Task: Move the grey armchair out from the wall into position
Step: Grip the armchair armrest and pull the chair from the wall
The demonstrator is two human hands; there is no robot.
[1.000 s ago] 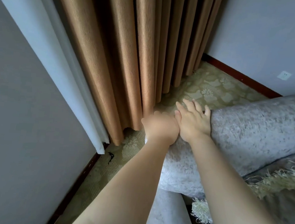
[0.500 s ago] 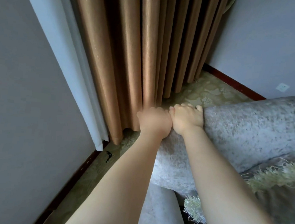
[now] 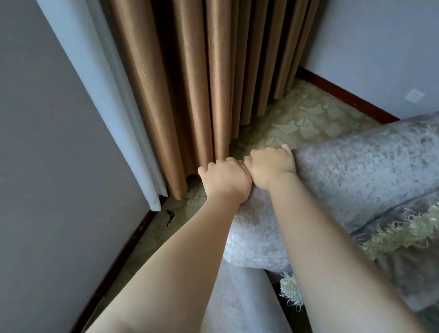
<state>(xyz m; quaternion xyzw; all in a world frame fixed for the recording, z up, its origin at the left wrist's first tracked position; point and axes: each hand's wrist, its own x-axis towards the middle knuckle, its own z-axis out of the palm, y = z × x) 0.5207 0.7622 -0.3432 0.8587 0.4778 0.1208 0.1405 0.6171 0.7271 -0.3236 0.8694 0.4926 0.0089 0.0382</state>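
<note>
1. Plainly, both hands clench the top corner of the armchair (image 3: 370,173). The left hand (image 3: 225,178) and right hand (image 3: 269,167) sit knuckle to knuckle, touching, with their fingers curled over the far edge.
2. From the grip the grey mottled armchair runs off to the right. Another padded roll of it lies below the grip, between the 2 forearms.
3. Just beyond and left of the grip hangs a tan curtain (image 3: 194,72), its folds reaching down to the carpet (image 3: 309,115). I cannot tell whether the left hand touches the nearest fold.
4. Beyond the grip, patterned carpet shows between the armchair and the far wall's dark skirting (image 3: 350,96), so the chair stands apart from that wall.
5. Far right of the grip, a white socket (image 3: 414,95) sits on that wall, above the armchair's back.
6. Down and right of the grip, a pale fringed throw (image 3: 405,233) lies on the seat.
7. Left of the grip, past the curtain, hangs a white drape (image 3: 89,77). A small black scrap (image 3: 170,216) lies on the carpet below it.
</note>
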